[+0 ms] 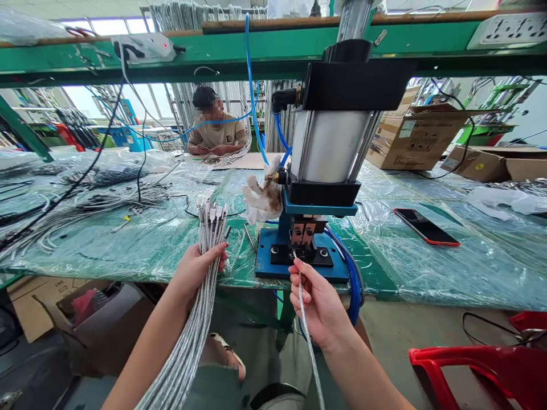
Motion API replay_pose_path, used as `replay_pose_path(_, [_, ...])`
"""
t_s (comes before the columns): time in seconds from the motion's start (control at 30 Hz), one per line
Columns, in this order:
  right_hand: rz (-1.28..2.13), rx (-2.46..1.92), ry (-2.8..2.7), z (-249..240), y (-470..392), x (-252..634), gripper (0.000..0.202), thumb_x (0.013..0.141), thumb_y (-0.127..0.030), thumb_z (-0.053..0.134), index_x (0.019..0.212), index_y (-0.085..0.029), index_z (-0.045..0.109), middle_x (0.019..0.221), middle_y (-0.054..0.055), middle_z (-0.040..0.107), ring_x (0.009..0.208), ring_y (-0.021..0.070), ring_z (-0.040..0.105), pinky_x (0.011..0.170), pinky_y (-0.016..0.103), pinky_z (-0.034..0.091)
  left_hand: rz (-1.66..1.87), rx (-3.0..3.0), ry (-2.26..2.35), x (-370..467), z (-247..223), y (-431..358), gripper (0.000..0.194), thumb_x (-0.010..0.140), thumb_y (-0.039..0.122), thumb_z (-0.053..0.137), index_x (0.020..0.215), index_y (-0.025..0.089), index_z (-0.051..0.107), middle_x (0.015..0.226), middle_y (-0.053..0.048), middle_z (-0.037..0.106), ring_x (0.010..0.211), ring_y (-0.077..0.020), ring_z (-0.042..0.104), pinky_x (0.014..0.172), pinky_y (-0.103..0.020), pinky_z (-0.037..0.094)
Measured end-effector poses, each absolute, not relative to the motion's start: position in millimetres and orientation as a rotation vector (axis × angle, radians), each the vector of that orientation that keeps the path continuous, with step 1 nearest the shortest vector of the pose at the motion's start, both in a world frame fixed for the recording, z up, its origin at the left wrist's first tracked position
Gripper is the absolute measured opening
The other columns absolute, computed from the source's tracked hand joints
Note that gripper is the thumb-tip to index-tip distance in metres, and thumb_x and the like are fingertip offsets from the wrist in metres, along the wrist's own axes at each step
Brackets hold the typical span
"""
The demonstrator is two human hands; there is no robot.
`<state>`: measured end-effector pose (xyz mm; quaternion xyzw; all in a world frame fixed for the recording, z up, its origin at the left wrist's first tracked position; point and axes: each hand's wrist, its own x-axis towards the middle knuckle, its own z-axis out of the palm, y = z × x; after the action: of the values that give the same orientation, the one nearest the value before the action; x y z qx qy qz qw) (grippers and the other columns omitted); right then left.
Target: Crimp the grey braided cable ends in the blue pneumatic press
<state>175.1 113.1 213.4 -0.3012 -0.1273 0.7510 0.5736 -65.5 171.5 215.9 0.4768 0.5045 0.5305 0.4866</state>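
Note:
My left hand (204, 265) is wrapped round a thick bundle of grey braided cables (199, 324), whose metal connector ends point up above my fist. Between the thumb and fingers of my right hand (314, 296) is a single braided cable (308, 336). Its upper end reaches into the jaws of a pneumatic press (302, 234), and the tip is hidden there. The press has a silver cylinder (322, 145) and stands on a blue base plate (265, 262) at the table's front edge.
Loose cables (102, 208) spread over the plastic-covered table at left. A phone (425, 226) and cardboard boxes (421, 136) lie at right. Across the table sits a person (220, 128). A green beam (256, 48) runs overhead. A red stool (478, 364) stands at lower right.

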Motion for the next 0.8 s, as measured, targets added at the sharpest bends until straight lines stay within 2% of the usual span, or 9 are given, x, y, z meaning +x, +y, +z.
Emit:
replay_pose_path(0.3, [1.758,-0.711,-0.300,213.9,112.9,173.7,0.020,0.074,-0.026,0.078,0.073,-0.009,0.068,0.054,-0.003,0.058,0.033,0.0004,0.038,0.031,0.013,0.033,1.278,1.165,1.236,-64.9,218.3,169.4,0.037,0.069,0.044,0.079,0.087,0.012,0.070,0.067,-0.003,0.065,0.056,-0.0140,0.058,0.054,-0.025,0.045])
replay_pose_path(0.63, [1.760,-0.702,-0.305,212.5,112.5,173.5,0.020,0.074,-0.027,0.078,0.074,-0.009,0.068,0.055,-0.003,0.059,0.034,0.0005,0.039,0.032,0.013,0.033,1.289,1.190,1.235,-64.3,218.7,169.9,0.033,0.068,0.045,0.078,0.073,0.014,0.067,0.065,-0.003,0.065,0.054,-0.0141,0.057,0.052,-0.026,0.042])
replay_pose_path(0.8, [1.750,-0.706,-0.292,214.3,112.3,173.8,0.020,0.076,-0.026,0.076,0.074,-0.008,0.068,0.054,-0.003,0.058,0.033,-0.0003,0.037,0.031,0.013,0.032,1.291,1.187,1.233,-64.8,218.9,170.0,0.034,0.069,0.044,0.078,0.078,0.014,0.068,0.066,-0.003,0.065,0.055,-0.0140,0.058,0.053,-0.025,0.043])
